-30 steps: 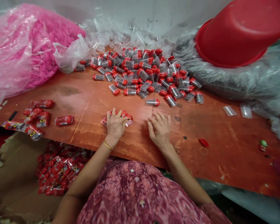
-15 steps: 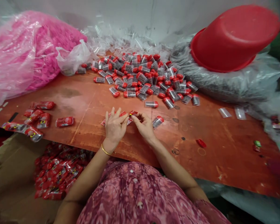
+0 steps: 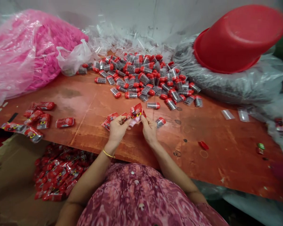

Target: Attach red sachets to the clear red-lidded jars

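Observation:
Between my two hands is a red printed plastic sleeve [image 3: 136, 111] with a clear lower part. My left hand [image 3: 118, 128] pinches its left side, and my right hand [image 3: 149, 129] pinches its right edge. More flat red sleeves [image 3: 112, 116] lie on the table beside and partly behind my left fingers. Just right of my right hand lies a clear container with a red cap [image 3: 160, 121]. Another capped container [image 3: 153, 105] lies beyond my hands, in front of a large heap of the same containers [image 3: 141, 77].
Several sleeved red containers [image 3: 44, 121] lie at the table's left, above a carton holding many more [image 3: 58, 175]. A pink-filled bag [image 3: 37, 47] stands back left. At back right, a red tub [image 3: 235, 40] rests upside down on a dark-filled plastic bag [image 3: 226, 88].
The red sleeve has been lifted upright and now shows its printed face between both hands. My left hand has turned from spread over the sleeves to a pinch.

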Tool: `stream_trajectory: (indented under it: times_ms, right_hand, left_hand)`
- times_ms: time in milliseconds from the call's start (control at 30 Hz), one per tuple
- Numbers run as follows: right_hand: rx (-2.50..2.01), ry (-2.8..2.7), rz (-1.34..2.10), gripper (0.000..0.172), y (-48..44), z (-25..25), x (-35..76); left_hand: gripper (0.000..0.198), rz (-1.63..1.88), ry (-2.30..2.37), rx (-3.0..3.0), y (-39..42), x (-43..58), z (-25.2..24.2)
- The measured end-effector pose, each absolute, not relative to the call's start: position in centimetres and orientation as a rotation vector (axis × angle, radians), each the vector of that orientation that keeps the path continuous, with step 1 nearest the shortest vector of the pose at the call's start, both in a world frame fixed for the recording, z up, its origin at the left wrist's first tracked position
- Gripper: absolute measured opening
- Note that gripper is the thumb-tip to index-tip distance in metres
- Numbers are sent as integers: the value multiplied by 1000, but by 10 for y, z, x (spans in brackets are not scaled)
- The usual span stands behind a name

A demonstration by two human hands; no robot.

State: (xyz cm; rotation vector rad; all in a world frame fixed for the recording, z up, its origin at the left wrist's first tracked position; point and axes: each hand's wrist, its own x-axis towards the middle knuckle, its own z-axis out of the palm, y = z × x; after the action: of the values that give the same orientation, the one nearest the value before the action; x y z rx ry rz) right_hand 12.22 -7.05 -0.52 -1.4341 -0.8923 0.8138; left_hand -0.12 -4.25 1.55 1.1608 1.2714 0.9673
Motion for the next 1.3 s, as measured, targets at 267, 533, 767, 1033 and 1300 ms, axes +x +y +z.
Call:
stream_trajectory:
  times_ms: [267, 533, 767, 1033, 1300]
  right_hand:
    - [-1430, -843, 760, 40, -63, -14, 139]
    - [-1392, -848, 696, 43, -65, -22, 135]
    - [-1379, -844, 750, 41, -68, -9, 129]
    - [-1389, -1066, 818, 46, -87, 1, 122]
    - [-2597, -1206, 380, 50, -111, 12, 187]
  left_hand:
    - [36, 460, 1636, 2272, -30, -1, 27]
    - [47, 444, 1615, 2439, -20, -10, 27]
    - [32, 824, 1086, 1424, -37, 3, 27]
    - [33, 1072, 1046, 638, -46, 19, 25]
    - [33, 1038, 1089, 500, -46, 12, 29]
